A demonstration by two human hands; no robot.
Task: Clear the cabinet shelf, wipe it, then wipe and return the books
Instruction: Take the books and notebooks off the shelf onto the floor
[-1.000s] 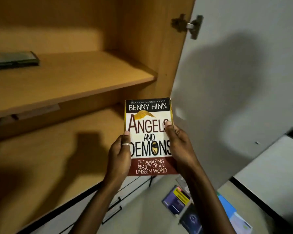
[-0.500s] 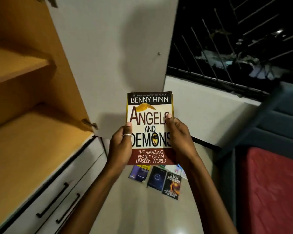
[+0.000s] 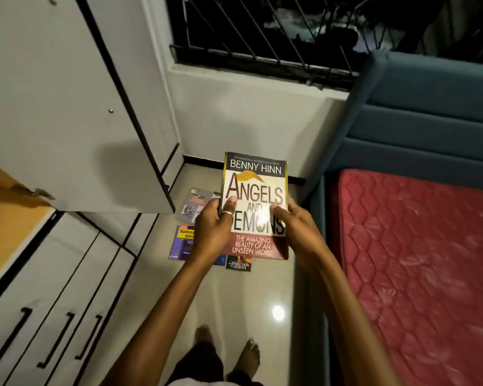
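Observation:
I hold a paperback titled "Angels and Demons" (image 3: pixel 255 188) upright in front of me, above the floor. My left hand (image 3: pixel 214 229) grips its left edge, thumb on the cover, a ring on one finger. My right hand (image 3: pixel 299 232) grips its right edge, thumb across the cover. Below the book, other books lie flat on the floor: a purple one (image 3: pixel 182 242), a grey one (image 3: pixel 195 204) and a dark one (image 3: pixel 239 264). A corner of the wooden cabinet shelf (image 3: pixel 9 218) shows at the far left.
The white cabinet door (image 3: pixel 67 107) stands open on the left above white drawers (image 3: pixel 53 316) with black handles. A bed with a red mattress (image 3: pixel 418 274) and a blue headboard (image 3: pixel 430 112) fills the right. A barred window (image 3: pixel 262 32) is ahead. My bare feet (image 3: pixel 226 349) stand on the glossy floor.
My view has swung right and down, away from the cabinet shelves toward the floor and bed. The book stays in both hands, now over the books on the floor.

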